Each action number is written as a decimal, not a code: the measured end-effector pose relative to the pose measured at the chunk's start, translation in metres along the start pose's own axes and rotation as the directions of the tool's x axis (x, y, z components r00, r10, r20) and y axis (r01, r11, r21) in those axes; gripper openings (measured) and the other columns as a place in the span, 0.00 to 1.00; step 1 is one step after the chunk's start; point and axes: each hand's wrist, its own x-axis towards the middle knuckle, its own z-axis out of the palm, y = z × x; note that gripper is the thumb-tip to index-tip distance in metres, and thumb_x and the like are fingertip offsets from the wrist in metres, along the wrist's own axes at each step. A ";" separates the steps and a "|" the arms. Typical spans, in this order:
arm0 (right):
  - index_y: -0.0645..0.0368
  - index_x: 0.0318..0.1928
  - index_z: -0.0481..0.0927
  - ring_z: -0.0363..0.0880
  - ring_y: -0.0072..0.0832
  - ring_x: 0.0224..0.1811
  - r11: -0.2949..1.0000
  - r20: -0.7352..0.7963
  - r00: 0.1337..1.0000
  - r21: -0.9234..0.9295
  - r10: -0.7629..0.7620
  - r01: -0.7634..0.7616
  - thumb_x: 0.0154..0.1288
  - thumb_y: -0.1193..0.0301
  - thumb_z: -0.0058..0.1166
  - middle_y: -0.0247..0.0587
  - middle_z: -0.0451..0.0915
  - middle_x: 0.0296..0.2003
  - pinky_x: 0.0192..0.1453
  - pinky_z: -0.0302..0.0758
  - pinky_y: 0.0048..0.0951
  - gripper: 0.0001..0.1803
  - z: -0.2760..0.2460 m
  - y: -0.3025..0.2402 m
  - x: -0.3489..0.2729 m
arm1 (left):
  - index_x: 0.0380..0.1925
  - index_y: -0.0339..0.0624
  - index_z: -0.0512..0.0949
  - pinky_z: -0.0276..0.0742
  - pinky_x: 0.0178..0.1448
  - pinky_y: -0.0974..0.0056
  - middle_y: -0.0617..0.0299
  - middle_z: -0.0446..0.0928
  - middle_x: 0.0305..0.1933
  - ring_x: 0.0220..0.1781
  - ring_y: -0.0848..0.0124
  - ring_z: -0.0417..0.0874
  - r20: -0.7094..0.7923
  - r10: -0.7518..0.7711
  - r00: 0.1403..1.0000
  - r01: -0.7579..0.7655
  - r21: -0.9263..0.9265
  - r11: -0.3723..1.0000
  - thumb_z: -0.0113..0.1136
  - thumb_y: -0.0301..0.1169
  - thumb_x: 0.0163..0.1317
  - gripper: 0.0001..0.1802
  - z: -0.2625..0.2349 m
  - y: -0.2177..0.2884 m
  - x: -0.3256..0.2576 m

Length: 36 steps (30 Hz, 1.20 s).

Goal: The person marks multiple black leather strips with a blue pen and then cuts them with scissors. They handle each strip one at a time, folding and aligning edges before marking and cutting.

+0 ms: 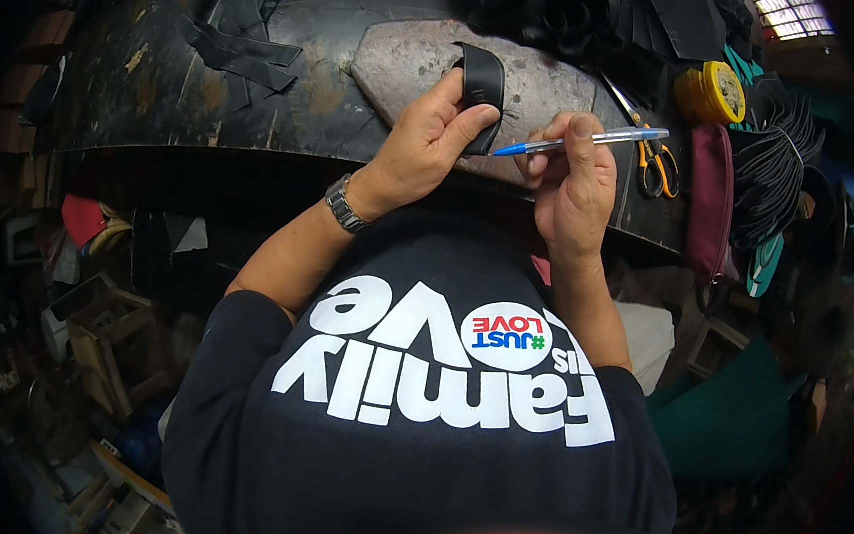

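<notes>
My left hand (427, 137) grips a curved black strap (483, 76), leather-like with a stitched-looking edge, thumb on its outer face. The strap is bent into a loop and stands over a grey stone-like slab (404, 54). In my right hand (576, 178) a pen (598, 137) with a clear barrel and blue tip end is pinched between thumb and fingers. Its tip points left, close to the strap's lower end; whether it touches I cannot tell.
Orange-handled scissors (657, 170) lie right of the slab, beside a yellow tub (710, 93) and a maroon pouch (709, 199). A bundle of black cords (778, 144) hangs at the table's right edge. Black strips (238, 51) are strewn at the left, more black pieces (537, 10) at the back.
</notes>
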 end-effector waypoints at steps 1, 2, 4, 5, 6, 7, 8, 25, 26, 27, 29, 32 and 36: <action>0.57 0.34 0.73 0.73 0.16 0.22 1.000 -0.006 1.000 -0.002 0.004 -0.004 0.71 0.58 0.48 0.32 0.74 0.21 0.23 0.66 0.16 0.15 0.000 0.000 0.000 | 0.49 0.36 0.69 0.70 0.42 0.75 0.67 0.73 0.37 0.38 0.82 0.70 0.019 -0.013 1.000 0.012 0.018 1.000 0.50 0.30 0.70 0.12 0.001 0.000 -0.001; 0.57 0.34 0.73 0.73 0.16 0.22 1.000 -0.004 1.000 -0.001 0.003 -0.003 0.71 0.58 0.48 0.32 0.74 0.22 0.23 0.66 0.15 0.15 0.000 0.000 -0.001 | 0.51 0.36 0.69 0.69 0.41 0.77 0.68 0.72 0.38 0.37 0.84 0.70 0.039 -0.025 0.999 0.024 0.035 0.999 0.49 0.30 0.71 0.13 0.001 0.001 -0.002; 0.57 0.34 0.73 0.74 0.15 0.22 1.000 -0.030 1.000 -0.010 0.000 0.000 0.71 0.59 0.48 0.32 0.74 0.23 0.23 0.66 0.15 0.15 0.000 0.001 -0.001 | 0.53 0.37 0.68 0.68 0.40 0.79 0.70 0.72 0.38 0.36 0.86 0.69 0.060 -0.059 0.996 0.055 0.074 0.996 0.48 0.31 0.71 0.14 0.000 0.002 -0.004; 0.57 0.34 0.73 0.74 0.15 0.22 1.000 -0.028 1.000 -0.012 -0.006 0.005 0.71 0.59 0.48 0.32 0.75 0.24 0.23 0.66 0.15 0.15 0.000 0.001 -0.001 | 0.53 0.37 0.68 0.68 0.39 0.80 0.70 0.72 0.37 0.36 0.86 0.69 0.063 -0.080 0.995 0.074 0.095 0.993 0.48 0.31 0.71 0.14 -0.001 0.003 -0.005; 0.57 0.34 0.73 0.74 0.15 0.23 1.000 -0.037 0.999 -0.015 -0.006 0.006 0.71 0.59 0.48 0.32 0.75 0.24 0.23 0.66 0.15 0.14 0.000 0.001 -0.002 | 0.53 0.37 0.68 0.67 0.38 0.80 0.70 0.72 0.37 0.35 0.87 0.69 0.065 -0.101 0.993 0.093 0.116 0.989 0.48 0.31 0.71 0.14 -0.001 0.003 -0.006; 0.57 0.34 0.73 0.74 0.15 0.23 1.000 -0.036 0.999 -0.016 -0.007 0.006 0.71 0.59 0.49 0.31 0.75 0.25 0.23 0.66 0.14 0.14 0.000 0.002 -0.002 | 0.49 0.37 0.69 0.68 0.37 0.77 0.68 0.73 0.35 0.34 0.85 0.70 0.053 -0.119 0.991 0.111 0.129 0.985 0.50 0.31 0.70 0.12 -0.001 0.003 -0.007; 0.57 0.34 0.73 0.74 0.15 0.23 1.000 -0.054 0.998 -0.016 -0.013 0.012 0.71 0.60 0.49 0.31 0.75 0.26 0.23 0.66 0.14 0.14 0.000 0.002 -0.002 | 0.45 0.36 0.70 0.70 0.36 0.75 0.66 0.74 0.33 0.33 0.83 0.71 0.041 -0.136 0.990 0.129 0.142 0.981 0.51 0.30 0.69 0.10 -0.001 0.003 -0.007; 0.56 0.30 0.70 0.64 0.20 0.22 0.981 0.030 0.987 0.106 0.158 -0.161 0.72 0.57 0.44 0.34 0.69 0.20 0.26 0.61 0.21 0.18 -0.019 -0.004 0.009 | 0.39 0.37 0.71 0.73 0.31 0.65 0.55 0.75 0.25 0.24 0.69 0.76 0.078 0.289 0.954 -0.299 0.293 0.908 0.51 0.37 0.67 0.12 0.003 0.031 0.144; 0.56 0.29 0.71 0.66 0.20 0.23 0.976 0.018 0.985 0.135 0.169 -0.170 0.71 0.57 0.46 0.35 0.71 0.21 0.26 0.63 0.21 0.17 -0.017 0.000 0.009 | 0.37 0.37 0.71 0.77 0.36 0.66 0.55 0.77 0.28 0.27 0.69 0.79 0.092 0.198 0.976 -0.214 0.207 0.955 0.49 0.38 0.69 0.14 0.005 0.032 0.161; 0.57 0.28 0.70 0.68 0.22 0.26 0.973 0.054 0.982 0.133 0.184 -0.189 0.72 0.57 0.44 0.38 0.72 0.24 0.30 0.66 0.23 0.19 -0.017 0.000 0.008 | 0.42 0.36 0.73 0.79 0.44 0.61 0.51 0.80 0.33 0.36 0.62 0.83 0.096 0.045 0.994 -0.067 0.237 0.969 0.50 0.43 0.68 0.19 0.005 0.033 0.178; 0.58 0.27 0.70 0.69 0.24 0.27 0.989 0.048 0.993 0.092 0.112 -0.116 0.73 0.57 0.43 0.40 0.73 0.26 0.33 0.68 0.24 0.20 -0.017 0.001 0.006 | 0.49 0.36 0.73 0.78 0.41 0.62 0.51 0.81 0.36 0.36 0.64 0.84 0.065 0.154 0.986 -0.158 0.663 0.732 0.51 0.46 0.67 0.23 -0.004 0.029 0.186; 0.59 0.27 0.69 0.74 0.28 0.32 0.997 0.057 0.997 0.041 0.056 -0.059 0.74 0.59 0.40 0.45 0.76 0.31 0.39 0.71 0.27 0.21 -0.020 -0.004 -0.001 | 0.50 0.39 0.77 0.77 0.41 0.61 0.52 0.82 0.41 0.38 0.63 0.84 0.070 0.199 0.977 -0.162 0.853 0.496 0.59 0.47 0.61 0.25 -0.039 0.017 0.161; 0.63 0.33 0.74 0.76 0.29 0.32 0.987 0.013 0.989 0.057 0.151 -0.151 0.74 0.64 0.41 0.47 0.78 0.35 0.40 0.72 0.27 0.16 -0.021 -0.005 -0.007 | 0.42 0.40 0.82 0.78 0.46 0.60 0.49 0.82 0.40 0.41 0.57 0.83 -0.176 0.231 0.957 -0.016 0.763 0.647 0.64 0.44 0.56 0.20 -0.113 0.004 0.093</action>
